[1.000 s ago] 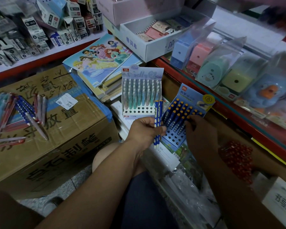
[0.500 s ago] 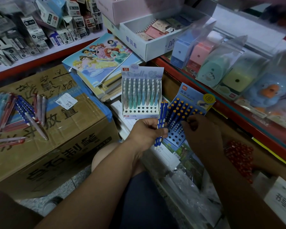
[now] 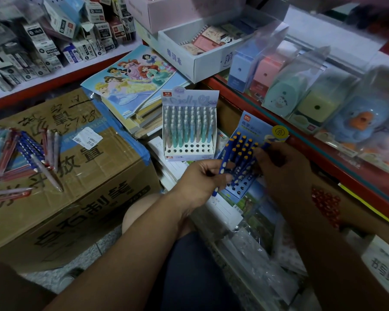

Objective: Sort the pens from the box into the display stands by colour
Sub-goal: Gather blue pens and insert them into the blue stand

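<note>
Head view: your left hand (image 3: 202, 182) grips a slim dark-blue dotted plastic pen (image 3: 222, 163) beside the blue card display stand (image 3: 256, 129); your right hand (image 3: 283, 171) pinches a second pen (image 3: 266, 145) at its right edge. Likely light, stiff: hold mid-barrel

Pastel stand (image 3: 189, 151) (just beside) and red shelf edge (image 3: 337, 173) hem the blue stand's (image 3: 241, 187) sides.

support: cardboard box (image 3: 94, 176) | on top: loose pens (image 3: 25, 153), white label (image 3: 87, 138)
</note>
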Motion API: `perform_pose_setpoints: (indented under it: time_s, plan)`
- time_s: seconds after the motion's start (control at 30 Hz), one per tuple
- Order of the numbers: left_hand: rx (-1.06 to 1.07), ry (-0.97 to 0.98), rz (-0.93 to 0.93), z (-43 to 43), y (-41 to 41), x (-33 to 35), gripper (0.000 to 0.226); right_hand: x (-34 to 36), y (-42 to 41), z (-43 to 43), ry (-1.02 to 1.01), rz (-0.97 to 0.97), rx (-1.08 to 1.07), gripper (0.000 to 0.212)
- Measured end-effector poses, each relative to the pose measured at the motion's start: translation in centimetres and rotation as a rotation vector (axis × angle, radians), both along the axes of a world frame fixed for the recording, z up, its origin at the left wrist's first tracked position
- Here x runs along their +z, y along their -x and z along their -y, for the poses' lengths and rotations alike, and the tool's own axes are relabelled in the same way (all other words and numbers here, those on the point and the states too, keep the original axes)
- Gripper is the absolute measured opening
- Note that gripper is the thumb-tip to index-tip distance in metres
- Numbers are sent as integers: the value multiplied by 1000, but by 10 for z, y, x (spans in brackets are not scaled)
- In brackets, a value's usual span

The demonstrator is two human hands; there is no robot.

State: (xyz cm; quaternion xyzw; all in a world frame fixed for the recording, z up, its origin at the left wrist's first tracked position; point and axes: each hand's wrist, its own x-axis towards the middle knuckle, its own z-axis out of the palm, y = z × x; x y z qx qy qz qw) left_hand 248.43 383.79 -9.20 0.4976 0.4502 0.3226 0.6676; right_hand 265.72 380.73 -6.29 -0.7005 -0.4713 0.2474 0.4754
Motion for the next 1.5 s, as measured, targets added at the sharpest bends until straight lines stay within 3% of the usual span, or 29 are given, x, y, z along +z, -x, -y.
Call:
perform_pose_setpoints:
  time_s: [0.3,0.67,0.87,1.1,1.3,1.43,1.5]
  plan:
    - [118,77,-58,-4,0,-2,26,-32,-23,7,149,326,5,16]
    - [89,112,-42,-5,-2,-2,23,-42,-23,3,211,412,26,17]
    - [82,105,-46,-6,-3,-3,21,-41,-17,6,228,326,14,27]
    - [123,106,-80,-9,-1,-7,33,-47,-12,6,240,299,-37,18]
    - [146,85,-56,-8,1,-4,22,-51,-9,5,280,319,-40,14]
    - [174,24,-102,-10,4,-9,21,-37,-9,11,196,309,-87,18]
    - [146,-24,-93,-8,5,-10,20,-25,-4,13,116,211,-58,18]
